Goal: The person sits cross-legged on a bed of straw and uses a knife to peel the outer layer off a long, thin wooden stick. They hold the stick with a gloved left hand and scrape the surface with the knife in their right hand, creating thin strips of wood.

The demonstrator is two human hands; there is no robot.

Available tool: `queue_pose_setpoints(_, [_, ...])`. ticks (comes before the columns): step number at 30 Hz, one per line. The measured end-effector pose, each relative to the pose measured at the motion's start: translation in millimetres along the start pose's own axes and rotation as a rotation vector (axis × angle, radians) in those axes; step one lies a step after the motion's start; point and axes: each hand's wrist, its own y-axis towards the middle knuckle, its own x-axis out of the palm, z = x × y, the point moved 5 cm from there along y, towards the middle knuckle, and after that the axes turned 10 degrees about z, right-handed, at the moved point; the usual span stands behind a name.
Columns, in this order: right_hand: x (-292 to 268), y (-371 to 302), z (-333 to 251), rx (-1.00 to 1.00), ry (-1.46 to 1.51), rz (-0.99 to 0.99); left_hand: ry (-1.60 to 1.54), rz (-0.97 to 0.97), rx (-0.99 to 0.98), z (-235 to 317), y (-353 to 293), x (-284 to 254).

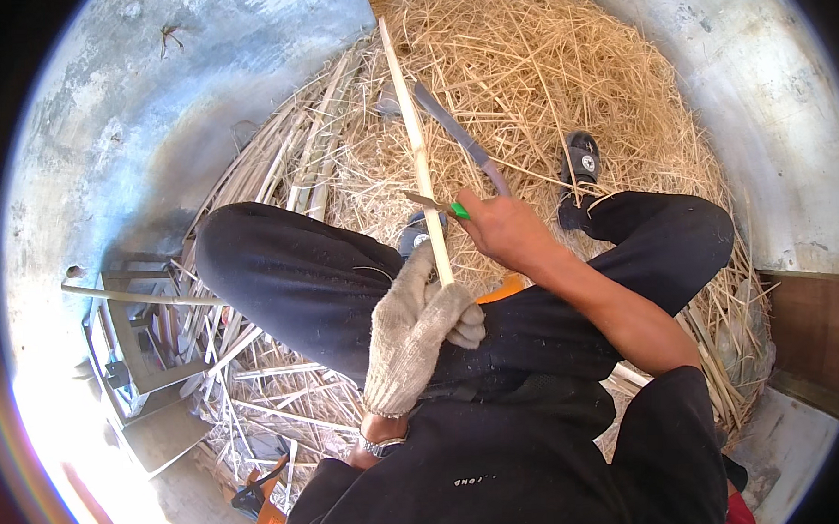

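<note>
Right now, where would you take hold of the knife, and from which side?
Probably by the green handle, from the right: the bare blade points left across the pale strip, so the handle end faces away from it. The right hand grips there.

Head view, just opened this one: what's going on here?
The gloved left hand grips the near end of a long pale strip, which points away from the body. The bare right hand holds a green-handled knife, its blade crossing the strip beyond the glove. Dry straw lies spread beyond the hands.
</note>
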Motion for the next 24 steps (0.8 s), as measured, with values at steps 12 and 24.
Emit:
queue_pose_setpoints(12, [-19,-6,-16,-0.048,0.196,-0.080,-0.476,-0.194,-0.127,-31,22,-6])
queue_pose_setpoints(24, [-45,-13,-31,-0.325,0.361,0.035,-0.509,-0.029,-0.191,-27,-1,-12])
